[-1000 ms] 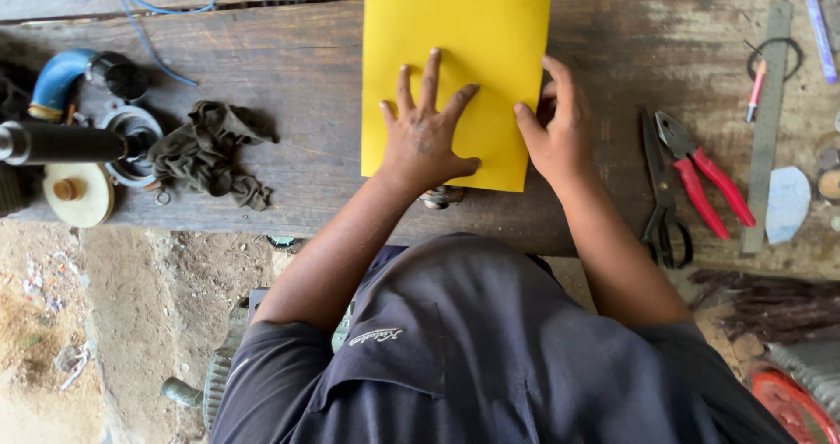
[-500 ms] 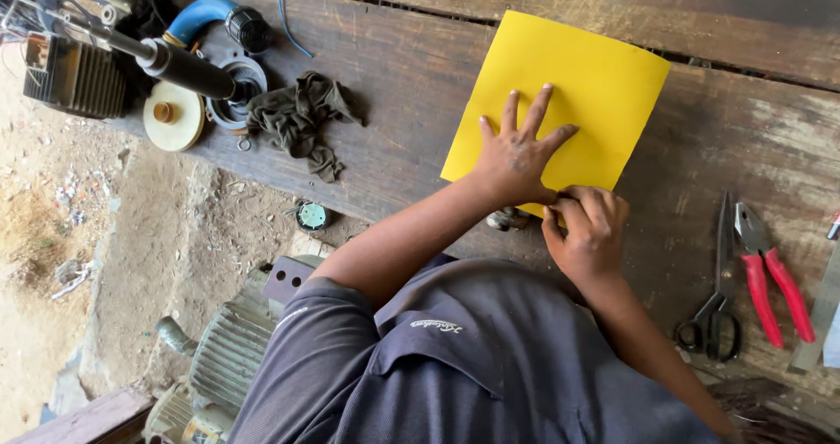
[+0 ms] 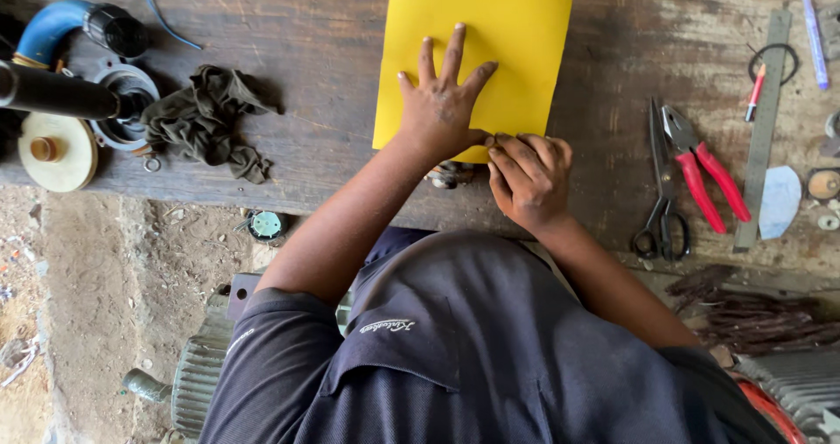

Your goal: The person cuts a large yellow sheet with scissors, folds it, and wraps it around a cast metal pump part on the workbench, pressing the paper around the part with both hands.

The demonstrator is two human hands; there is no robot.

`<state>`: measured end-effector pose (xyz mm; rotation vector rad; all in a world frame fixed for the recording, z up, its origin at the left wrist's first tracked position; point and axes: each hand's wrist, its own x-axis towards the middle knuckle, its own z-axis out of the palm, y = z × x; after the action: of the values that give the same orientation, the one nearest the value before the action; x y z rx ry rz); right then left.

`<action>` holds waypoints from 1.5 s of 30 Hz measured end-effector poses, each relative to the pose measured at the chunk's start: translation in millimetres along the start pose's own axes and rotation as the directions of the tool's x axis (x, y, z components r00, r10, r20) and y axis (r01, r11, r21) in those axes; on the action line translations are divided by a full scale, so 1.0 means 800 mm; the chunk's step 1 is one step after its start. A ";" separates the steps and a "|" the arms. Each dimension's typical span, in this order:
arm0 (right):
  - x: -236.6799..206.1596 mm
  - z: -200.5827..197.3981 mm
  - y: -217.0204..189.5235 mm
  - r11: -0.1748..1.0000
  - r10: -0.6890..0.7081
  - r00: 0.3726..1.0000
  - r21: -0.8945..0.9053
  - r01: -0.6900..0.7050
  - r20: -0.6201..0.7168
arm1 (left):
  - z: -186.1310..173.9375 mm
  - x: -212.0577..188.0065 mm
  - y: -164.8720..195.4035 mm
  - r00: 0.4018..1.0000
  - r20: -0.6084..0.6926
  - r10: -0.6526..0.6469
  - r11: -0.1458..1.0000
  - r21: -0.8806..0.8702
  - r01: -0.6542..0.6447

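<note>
1. Fingers of the left hand (image 3: 440, 111) are spread wide and pressed flat on the yellow sheet (image 3: 477, 37), palm down, grasping nothing.
2. Fingers of the right hand (image 3: 529, 181) are curled tight, tips pinched at the sheet's near edge just beside the left thumb; whether they grip the paper itself or only press on it cannot be told.
3. The sheet lies on the wooden bench (image 3: 306, 59), straight ahead of the person. Its long axis runs away from the body, and its far edge runs out of the top of the view.
4. Both hands meet at the sheet's near edge. The left hand lies further onto the paper; the right stays at the edge, closer to the body.
5. The left forearm comes in on a slant from the lower left, with the wrist roughly level. The right forearm comes from the lower right, wrist bent, knuckles up.
6. A small round metal part (image 3: 449, 174) sits on the bench under the near edge, between the two wrists.
7. Right of the sheet, well apart from the right hand, lie scissors (image 3: 661, 190), red-handled pliers (image 3: 704, 168) and a steel ruler (image 3: 763, 120).
8. Left of the sheet lie a dark rag (image 3: 210, 120) and a blue pipe bend (image 3: 52, 28).
</note>
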<state>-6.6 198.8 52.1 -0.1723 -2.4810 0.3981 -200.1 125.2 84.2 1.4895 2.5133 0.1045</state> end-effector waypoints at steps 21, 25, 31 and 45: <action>0.040 -0.010 0.012 0.975 0.204 0.959 0.052 -0.218 0.199 | 0.002 -0.002 -0.004 1.000 0.025 -0.008 0.999 -0.040 0.009; 0.044 -0.008 0.006 0.975 0.202 0.959 0.047 -0.215 0.200 | 0.005 -0.001 -0.018 1.000 -0.005 0.009 0.992 -0.122 -0.010; 0.050 -0.010 0.002 0.976 0.211 0.946 -0.005 -0.216 0.247 | 0.008 -0.005 -0.022 0.999 -0.028 0.017 0.994 -0.107 -0.019; 0.085 -0.009 -0.002 0.947 0.321 0.832 -0.165 -0.275 0.452 | -0.001 -0.002 -0.011 1.000 0.014 -0.022 0.993 -0.116 0.024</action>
<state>-57.1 213.3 95.7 -0.5704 -2.9702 0.5032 -207.3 119.6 84.0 1.4114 2.4676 0.2328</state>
